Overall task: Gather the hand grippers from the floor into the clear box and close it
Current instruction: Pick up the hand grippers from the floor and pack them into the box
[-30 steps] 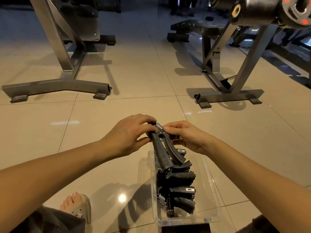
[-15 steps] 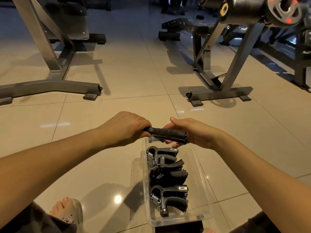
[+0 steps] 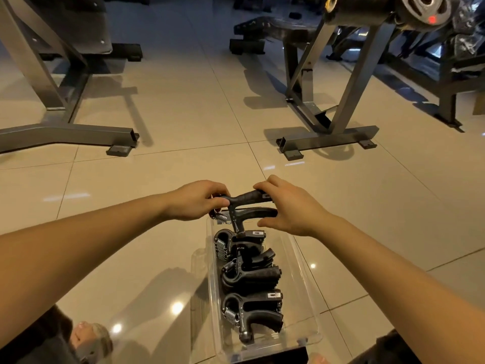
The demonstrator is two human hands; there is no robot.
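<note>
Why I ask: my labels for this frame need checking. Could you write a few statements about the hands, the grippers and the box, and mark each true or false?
1. The left hand and right hand together hold one hand gripper above the far end of the clear box. True.
2. The clear box is empty. False: several stored grippers lie in it.
3. The box is closed. False: its top is open.
4. A metal frame stands on the tiled floor beyond the hands. True.
</note>
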